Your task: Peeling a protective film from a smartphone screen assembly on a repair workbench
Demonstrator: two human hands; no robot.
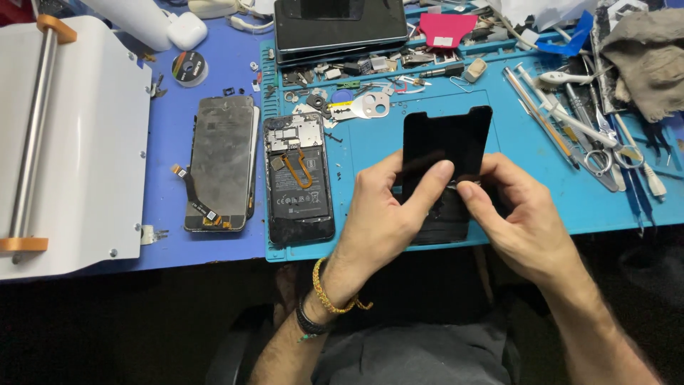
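Both hands hold a thin black phone screen panel (447,153) upright over a blue work mat (527,164). The left hand (388,214) pinches its lower middle with thumb and forefinger; the right hand (524,214) grips the lower right edge. The panel looks light, stiff, brittle and smooth, so it is best held by its edges. An opened phone (298,178) lies left of the left hand.

Head view, steeply downward, close over workbench (214,71)
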